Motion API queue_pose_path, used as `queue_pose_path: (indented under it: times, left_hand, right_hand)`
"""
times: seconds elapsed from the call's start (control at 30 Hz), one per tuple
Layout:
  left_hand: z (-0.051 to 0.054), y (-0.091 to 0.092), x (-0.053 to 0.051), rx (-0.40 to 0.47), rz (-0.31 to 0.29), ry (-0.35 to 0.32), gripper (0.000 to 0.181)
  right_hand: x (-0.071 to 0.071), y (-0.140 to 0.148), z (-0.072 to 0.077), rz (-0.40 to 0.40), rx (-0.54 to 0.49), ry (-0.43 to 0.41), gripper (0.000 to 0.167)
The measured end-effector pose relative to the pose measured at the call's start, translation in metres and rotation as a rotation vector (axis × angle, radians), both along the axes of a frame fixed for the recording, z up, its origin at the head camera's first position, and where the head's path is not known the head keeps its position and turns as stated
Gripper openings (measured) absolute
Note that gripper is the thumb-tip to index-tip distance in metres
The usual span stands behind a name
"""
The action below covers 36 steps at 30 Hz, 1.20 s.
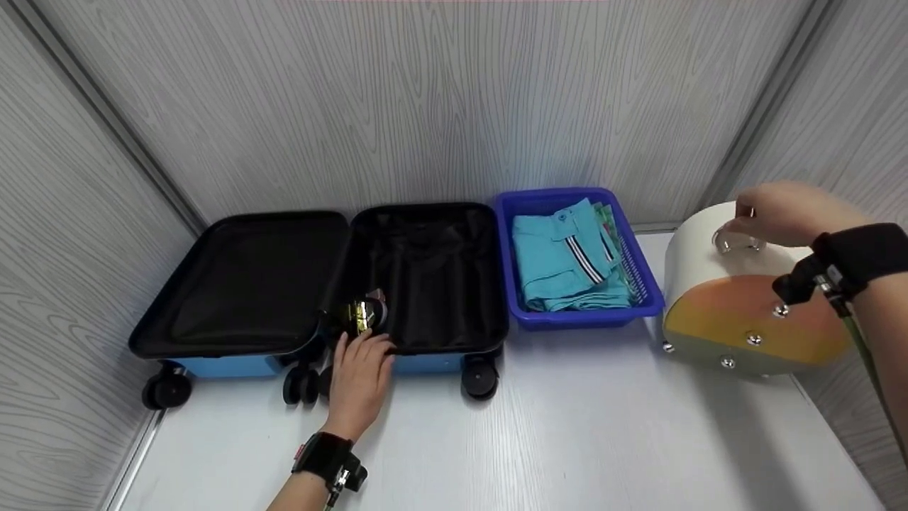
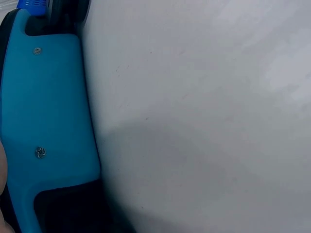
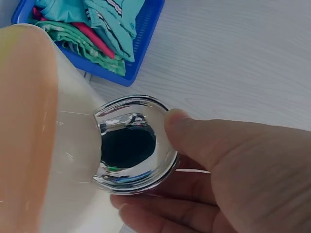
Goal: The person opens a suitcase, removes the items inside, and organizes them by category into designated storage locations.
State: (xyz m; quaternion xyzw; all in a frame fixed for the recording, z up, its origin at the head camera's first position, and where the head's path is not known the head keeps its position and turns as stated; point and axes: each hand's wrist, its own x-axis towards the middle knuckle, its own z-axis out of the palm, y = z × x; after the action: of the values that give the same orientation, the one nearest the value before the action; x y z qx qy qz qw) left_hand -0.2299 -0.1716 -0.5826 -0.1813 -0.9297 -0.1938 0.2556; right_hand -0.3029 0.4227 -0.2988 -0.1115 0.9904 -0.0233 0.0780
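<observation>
My left hand [image 1: 360, 380] rests at the front rim of the open suitcase [image 1: 447, 284], fingers mostly straight over the edge. Just beyond its fingertips, inside the suitcase's near left corner, lies a small shiny yellow-and-black item [image 1: 364, 314]; its kind is unclear. The left wrist view shows mainly the suitcase's blue shell [image 2: 51, 107]. On the right, my right hand [image 1: 794, 211] pinches the silver ring-shaped handle [image 3: 167, 155] of a rounded cream case [image 1: 699, 248] with an orange, yellow and green side. The thumb lies on the ring, with fingers beneath.
A blue plastic basket [image 1: 589, 319] holding folded turquoise clothes [image 1: 557, 259] stands between suitcase and case. The suitcase's other half [image 1: 248, 284] lies open at the left, with black wheels [image 1: 480, 380] along the front. Grey wood-grain walls [image 1: 425, 106] enclose the white surface [image 1: 560, 419].
</observation>
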Motion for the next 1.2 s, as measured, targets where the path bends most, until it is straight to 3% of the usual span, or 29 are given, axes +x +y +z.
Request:
queue_pose_path:
  times: [0.3,0.47,0.73,0.97,1.2]
  left_hand:
    - [-0.003,0.0,-0.001,0.013,-0.015,0.08,0.018]
    - [-0.003,0.0,-0.002,0.011,-0.016,0.067,0.019]
    - [-0.003,0.0,-0.002,0.018,-0.015,0.059,0.017]
    - [-0.001,0.0,-0.002,0.013,-0.007,0.041,0.017]
    - [0.0,-0.001,-0.001,0.012,0.008,0.017,0.018]
  right_hand:
    - [0.013,-0.011,0.007,-0.006,-0.002,-0.093,0.024]
    - [0.018,-0.019,0.009,0.043,0.022,-0.111,0.023]
    - [0.026,-0.034,0.012,0.061,-0.026,-0.225,0.022]
    - [0.026,-0.048,0.009,0.068,-0.134,-0.335,0.03]
    - [0.025,-0.063,0.002,-0.013,-0.3,-0.417,0.046]
